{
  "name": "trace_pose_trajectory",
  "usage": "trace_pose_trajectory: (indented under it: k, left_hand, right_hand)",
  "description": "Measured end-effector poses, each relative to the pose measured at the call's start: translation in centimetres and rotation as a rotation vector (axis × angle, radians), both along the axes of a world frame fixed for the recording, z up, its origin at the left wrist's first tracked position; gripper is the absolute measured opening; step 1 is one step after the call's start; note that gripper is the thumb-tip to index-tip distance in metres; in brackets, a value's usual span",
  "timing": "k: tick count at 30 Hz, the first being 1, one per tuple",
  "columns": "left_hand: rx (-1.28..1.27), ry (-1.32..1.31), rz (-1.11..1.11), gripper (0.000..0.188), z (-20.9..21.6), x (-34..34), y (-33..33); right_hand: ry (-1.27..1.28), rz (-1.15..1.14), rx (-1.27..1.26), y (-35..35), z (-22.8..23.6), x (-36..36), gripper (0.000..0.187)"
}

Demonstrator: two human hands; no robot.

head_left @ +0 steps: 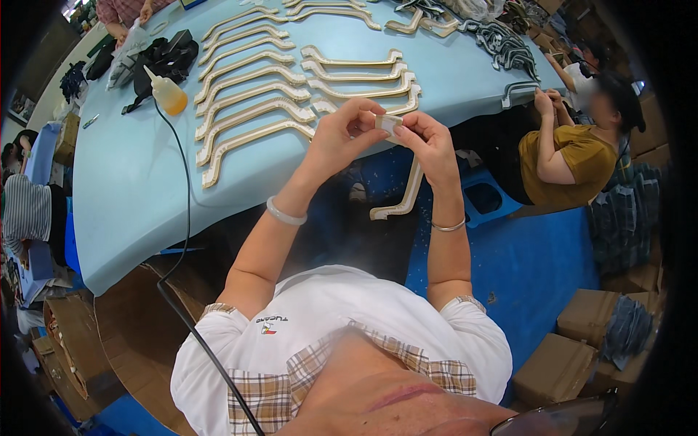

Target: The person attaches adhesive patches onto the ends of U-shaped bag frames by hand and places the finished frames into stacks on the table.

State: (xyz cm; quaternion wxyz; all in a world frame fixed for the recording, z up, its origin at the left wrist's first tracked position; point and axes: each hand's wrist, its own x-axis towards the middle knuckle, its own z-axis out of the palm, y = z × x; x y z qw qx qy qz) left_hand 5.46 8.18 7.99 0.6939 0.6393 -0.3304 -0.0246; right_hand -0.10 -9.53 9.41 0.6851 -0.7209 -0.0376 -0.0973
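Just past the near table edge, my left hand (343, 136) and my right hand (432, 147) pinch the upper end of a bent strip (408, 195). It has a white middle and beige edges. From my fingers it hangs down below the right hand, its lower end turning left. Both hands' thumbs and fingertips meet on the strip's end, partly covering it. Beyond my hands, similar bent strips (256, 136) lie in a staggered row on the pale blue table (134, 207). A second group of strips (360, 89) lies closer to the hands.
A bottle of amber liquid (169, 96) stands at left beside a black bundle (163, 59). A black cord (187, 196) runs over the table edge. Dark strips (502, 47) pile at back right. A seated co-worker (571, 149) is at right; cardboard boxes (556, 370) stand lower right.
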Motion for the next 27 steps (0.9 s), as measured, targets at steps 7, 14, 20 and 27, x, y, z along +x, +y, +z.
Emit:
trace_pose_trajectory:
  k: [7, 14, 20, 27]
  left_hand:
    - [0.066, -0.190, 0.172, 0.027, -0.1, -0.2, -0.4]
    - [-0.004, 0.056, 0.032, 0.027, 0.2, 0.4, 0.1]
    - [0.065, 0.078, -0.042, 0.025, -0.4, 1.0, 0.3]
    - [0.091, -0.035, 0.050, 0.017, -0.2, 0.8, 0.2]
  right_hand:
    - [-0.035, -0.048, 0.002, -0.1, -0.7, 0.4, 0.011]
    - [-0.070, -0.101, -0.137, 0.2, -0.6, 0.2, 0.011]
    - [-0.031, -0.050, -0.097, 0.0, -0.8, 0.4, 0.009]
    - [0.021, 0.028, 0.035, 0.2, -0.7, 0.7, 0.012]
